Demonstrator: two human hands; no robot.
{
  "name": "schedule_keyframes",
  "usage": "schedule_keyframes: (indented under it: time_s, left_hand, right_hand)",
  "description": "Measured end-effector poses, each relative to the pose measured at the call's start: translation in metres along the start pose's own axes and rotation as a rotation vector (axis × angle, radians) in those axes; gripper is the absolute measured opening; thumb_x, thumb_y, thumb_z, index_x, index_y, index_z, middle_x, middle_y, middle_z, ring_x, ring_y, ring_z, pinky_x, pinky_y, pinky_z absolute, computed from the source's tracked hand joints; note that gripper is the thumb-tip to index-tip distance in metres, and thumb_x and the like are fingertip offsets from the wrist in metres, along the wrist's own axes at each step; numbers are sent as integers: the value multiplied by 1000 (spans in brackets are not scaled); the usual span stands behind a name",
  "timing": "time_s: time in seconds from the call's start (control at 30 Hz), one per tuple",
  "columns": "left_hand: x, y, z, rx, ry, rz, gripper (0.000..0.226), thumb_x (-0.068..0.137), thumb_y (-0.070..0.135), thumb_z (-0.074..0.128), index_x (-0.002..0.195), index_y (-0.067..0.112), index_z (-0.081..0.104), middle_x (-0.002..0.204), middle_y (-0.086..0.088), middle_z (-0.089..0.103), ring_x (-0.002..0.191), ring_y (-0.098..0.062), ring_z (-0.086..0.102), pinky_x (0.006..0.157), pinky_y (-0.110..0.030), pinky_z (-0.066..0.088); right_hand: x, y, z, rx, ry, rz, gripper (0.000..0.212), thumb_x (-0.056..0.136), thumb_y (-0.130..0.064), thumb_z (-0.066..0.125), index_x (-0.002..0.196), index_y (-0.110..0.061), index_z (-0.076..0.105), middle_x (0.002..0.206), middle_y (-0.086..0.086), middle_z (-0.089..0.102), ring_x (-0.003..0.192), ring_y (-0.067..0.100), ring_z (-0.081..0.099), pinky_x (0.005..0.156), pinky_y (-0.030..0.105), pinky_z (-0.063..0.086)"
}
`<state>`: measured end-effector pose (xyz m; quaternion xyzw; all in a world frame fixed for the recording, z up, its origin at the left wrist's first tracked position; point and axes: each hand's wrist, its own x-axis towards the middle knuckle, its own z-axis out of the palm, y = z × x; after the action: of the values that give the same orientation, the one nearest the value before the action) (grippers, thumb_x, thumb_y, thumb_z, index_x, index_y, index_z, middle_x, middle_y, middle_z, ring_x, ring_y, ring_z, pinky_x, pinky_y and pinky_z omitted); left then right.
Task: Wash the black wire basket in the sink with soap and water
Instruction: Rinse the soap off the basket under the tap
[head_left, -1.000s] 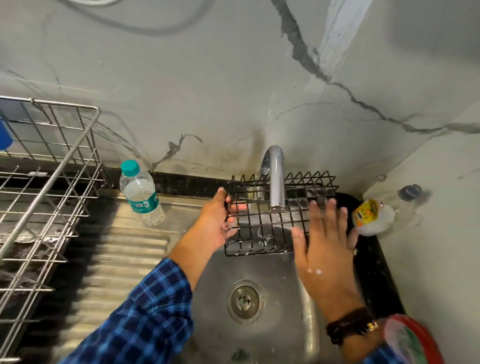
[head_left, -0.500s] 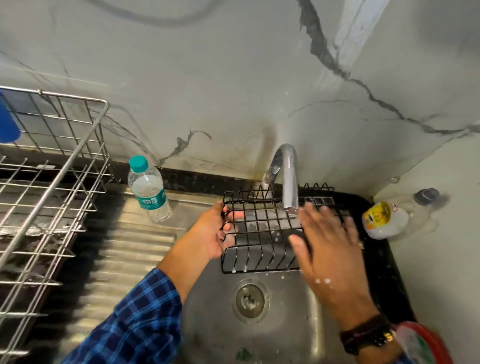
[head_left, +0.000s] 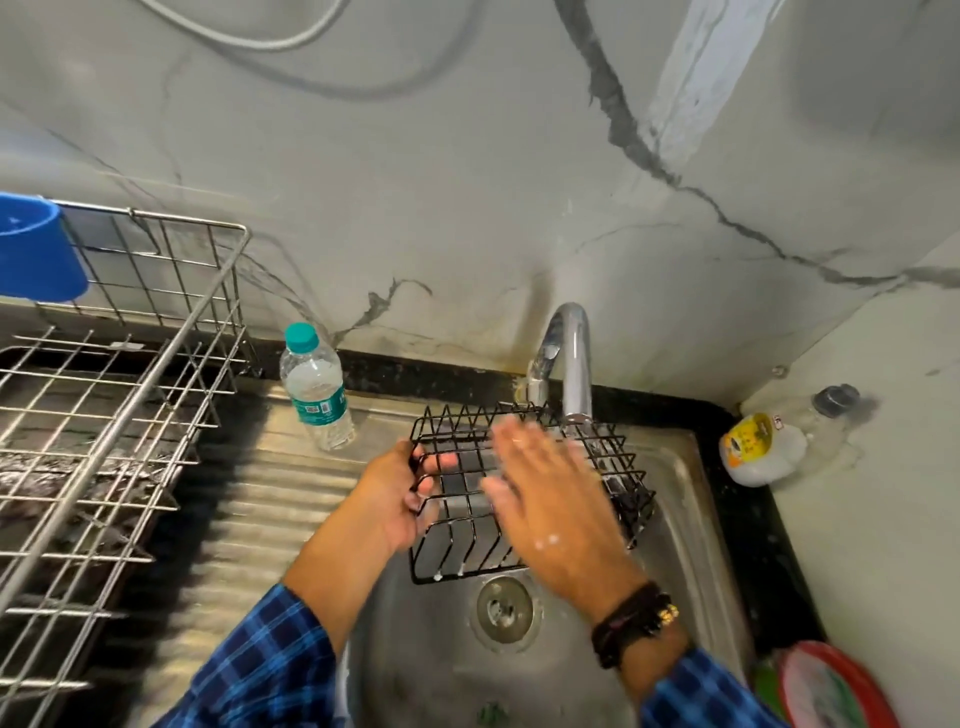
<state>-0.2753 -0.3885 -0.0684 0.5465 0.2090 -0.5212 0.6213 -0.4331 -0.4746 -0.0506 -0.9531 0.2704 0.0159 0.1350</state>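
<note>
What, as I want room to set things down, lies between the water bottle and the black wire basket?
Only bare steel drainboard, as the head view shows; the left hand grips the black wire basket by its left side, just below that stretch.

The black wire basket (head_left: 457, 519) is tipped up in the shiny metal sink (head_left: 415, 665), near its back.

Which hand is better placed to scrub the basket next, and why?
Probably the right: right hand lies open over the black wire basket; left hand is busy gripping its edge.
</note>
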Motion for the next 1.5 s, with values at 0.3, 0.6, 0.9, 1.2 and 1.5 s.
schedule_keyframes:
  time_s: [0.3,0.6,0.9,1.2,1.5]
  left_hand:
    - [-12,-1,30,139,-25,119,43,106,44,36,74,18,49,41,2,57,29,-8,36,30,-11,25]
    - [-6,15,14,10,-84,152,47,105,48,36,66,23,43,57,0,69,25,-4,25,32,-7,16]
    - [9,15,14,58,-62,120,44,104,48,40,68,23,47,53,3,64,26,-4,30,28,-8,18]
    - [-6,11,24,217,-23,123,43,104,48,39,72,21,48,52,0,66,27,-7,32,30,-12,19]
    - [-18,16,19,82,-111,309,43,103,48,42,71,21,49,55,-2,59,46,-11,37,32,-16,19]
  right_hand:
    - [-10,-33,14,28,61,61,71,98,-59,5,158,-24,-11,164,5,-23,151,27,-22,119,57,-12]
    - [4,44,-11,-87,154,399,71,96,-62,3,157,-25,-8,165,5,-14,152,30,-11,120,64,7]
    - [10,-6,0,-103,126,-22,66,98,-63,3,157,-34,0,166,-5,-6,154,17,-4,124,55,5]
    - [0,-23,7,-22,98,169,83,92,-67,-7,159,-18,-8,161,13,-22,151,33,-17,119,60,-8]
    - [-14,59,11,52,326,412,71,101,-59,10,159,-23,-8,166,13,-16,153,34,-12,121,63,10]
